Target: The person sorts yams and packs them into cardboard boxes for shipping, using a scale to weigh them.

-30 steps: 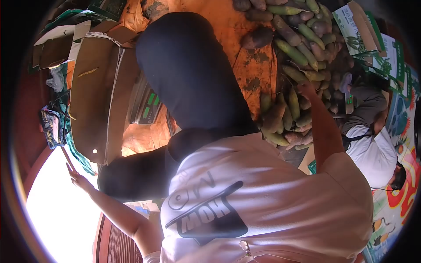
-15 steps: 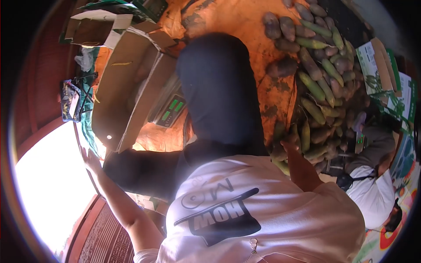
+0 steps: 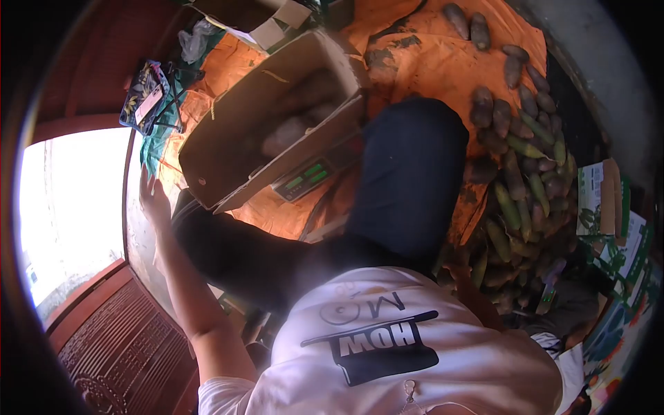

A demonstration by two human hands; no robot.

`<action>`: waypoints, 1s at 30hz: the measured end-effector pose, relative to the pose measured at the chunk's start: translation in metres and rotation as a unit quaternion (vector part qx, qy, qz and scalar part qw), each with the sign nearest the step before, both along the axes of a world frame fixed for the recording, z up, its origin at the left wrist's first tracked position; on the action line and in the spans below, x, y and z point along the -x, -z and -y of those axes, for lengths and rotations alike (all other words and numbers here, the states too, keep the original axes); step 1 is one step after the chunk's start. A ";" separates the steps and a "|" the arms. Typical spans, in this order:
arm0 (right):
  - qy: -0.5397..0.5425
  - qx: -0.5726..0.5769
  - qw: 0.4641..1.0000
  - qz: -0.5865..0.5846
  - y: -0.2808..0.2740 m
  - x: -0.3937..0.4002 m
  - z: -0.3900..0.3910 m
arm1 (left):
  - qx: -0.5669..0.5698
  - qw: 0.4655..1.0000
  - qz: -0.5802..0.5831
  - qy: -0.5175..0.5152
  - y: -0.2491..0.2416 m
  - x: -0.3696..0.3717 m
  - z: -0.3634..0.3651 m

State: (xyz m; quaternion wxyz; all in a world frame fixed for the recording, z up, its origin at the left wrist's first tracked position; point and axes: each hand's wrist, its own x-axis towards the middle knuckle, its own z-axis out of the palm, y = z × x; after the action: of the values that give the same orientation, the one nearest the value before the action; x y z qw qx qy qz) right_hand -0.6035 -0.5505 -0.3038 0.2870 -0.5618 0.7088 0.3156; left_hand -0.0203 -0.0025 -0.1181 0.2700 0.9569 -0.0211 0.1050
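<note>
My left hand (image 3: 153, 198) is raised at the left beside the bright doorway, fingers stretched out and holding nothing. My right hand (image 3: 456, 266) is low at the near edge of a pile of long green and purplish-brown produce (image 3: 538, 192); shadow hides its fingers and I cannot tell whether they hold a piece. Between my left hand and my knee, an open cardboard box (image 3: 238, 138) stands tilted in view, several rounded pieces (image 3: 287, 135) inside it. At its near side is a digital scale (image 3: 304, 181) with a lit green display.
An orange tarp (image 3: 408, 59) covers the floor. Printed cartons (image 3: 600, 197) stand at the right, near another person's white sleeve (image 3: 571, 370). A patterned bag (image 3: 146, 97) with a phone on it sits at the upper left. A carved red door panel (image 3: 121, 335) is at the lower left.
My view has swung, so the box, scale and pile appear shifted to the right. More of the box's inside shows. My left hand stays raised and my right hand stays by the pile.
</note>
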 end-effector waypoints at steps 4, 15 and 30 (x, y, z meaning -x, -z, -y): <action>-0.083 0.062 0.994 0.023 -0.011 -0.044 0.059 | 0.057 0.997 0.008 0.047 -0.014 -0.019 0.039; -0.342 0.308 0.828 0.321 -0.235 -0.301 0.132 | 0.045 0.985 -0.049 0.159 -0.011 -0.046 0.111; -0.919 -0.025 0.292 0.262 -0.225 -0.603 -0.227 | -0.027 0.967 -0.182 0.175 -0.005 -0.047 0.102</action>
State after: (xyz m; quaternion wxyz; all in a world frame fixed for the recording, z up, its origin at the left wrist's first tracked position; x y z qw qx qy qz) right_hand -0.0009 -0.3238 -0.0786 -0.0065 -0.8913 -0.3929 0.2261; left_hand 0.0270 -0.1050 -0.1136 0.2579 0.9480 -0.1419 -0.1209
